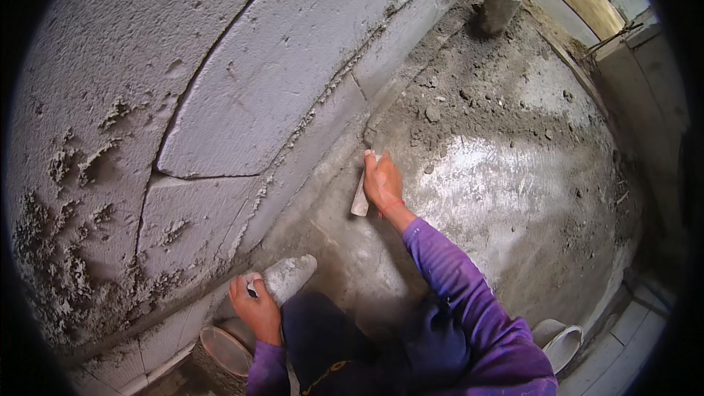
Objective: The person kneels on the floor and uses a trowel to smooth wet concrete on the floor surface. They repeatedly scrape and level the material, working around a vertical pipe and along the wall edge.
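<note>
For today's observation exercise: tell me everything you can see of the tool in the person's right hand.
The tool is a pale, flat, narrow piece, whitish and dusty, its material unclear. The right hand grips its upper part, so only the lower end shows, pointing down below the fist. It is held near the foot of the grey block wall, above the mortar-strewn floor.

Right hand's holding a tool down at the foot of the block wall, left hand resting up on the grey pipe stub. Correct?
Not quite. The head view shows the left hand low by the person's dusty shoe, far from the pipe stub. The right hand does hold a tool at the wall's foot.
</note>
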### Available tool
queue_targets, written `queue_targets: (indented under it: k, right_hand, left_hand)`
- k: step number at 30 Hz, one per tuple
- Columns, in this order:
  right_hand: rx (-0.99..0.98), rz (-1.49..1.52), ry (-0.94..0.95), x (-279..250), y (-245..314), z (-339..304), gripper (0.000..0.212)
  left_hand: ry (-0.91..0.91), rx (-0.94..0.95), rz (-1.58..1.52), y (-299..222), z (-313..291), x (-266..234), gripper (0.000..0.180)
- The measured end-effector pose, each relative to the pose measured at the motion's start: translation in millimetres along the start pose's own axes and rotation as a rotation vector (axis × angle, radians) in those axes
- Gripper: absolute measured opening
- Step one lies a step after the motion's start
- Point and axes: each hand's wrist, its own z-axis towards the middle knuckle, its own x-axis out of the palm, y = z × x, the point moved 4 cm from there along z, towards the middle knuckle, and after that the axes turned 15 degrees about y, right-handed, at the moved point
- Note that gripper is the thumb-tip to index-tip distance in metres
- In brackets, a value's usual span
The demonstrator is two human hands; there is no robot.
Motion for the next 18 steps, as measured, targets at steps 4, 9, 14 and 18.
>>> queue_targets:
  k: [4,9,14,18]
  right_hand:
    - [0.085,-0.021,-0.014,-6.8,-31.5,-22.5,0.060]
    - [0.017,-0.020,-0.079,-24.7,-14.8,-16.2,0.058]
    - [0.032,-0.015,-0.052,-31.3,-15.2,-1.8,0.056]
    - [-0.143,0.023,-0.221,-6.4,-27.3,-15.9,0.057]
  left_hand:
    - [0.009,0.031,0.018,0.6,-21.5,-4.5,0.023]
    - [-0.009,0.017,0.018,-8.2,-18.0,-9.0,0.021]
    - [-0.020,0.044,0.010,-14.4,-13.8,-8.4,0.017]
    - [-0.045,0.095,-0.007,-19.5,-8.9,-0.1,0.014]
